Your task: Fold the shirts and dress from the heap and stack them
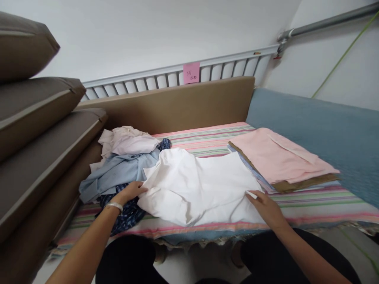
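A white garment [198,185] lies spread and rumpled on the striped sheet [204,136] of a bed. My left hand [132,191], a bracelet on its wrist, grips the garment's left edge. Its right edge is pinched by my right hand [266,207], close to a stack of folded clothes [281,161] with a pink piece on top. Behind my left hand sits a loose heap of clothes [124,161]: pale pink, light blue and dark blue patterned pieces.
Brown cushions [35,130] are stacked at the left. A brown headboard [177,104] and a white railing with a pink note [191,72] stand behind the bed. A blue blanket [319,130] covers the right side. My knees in black are at the bottom.
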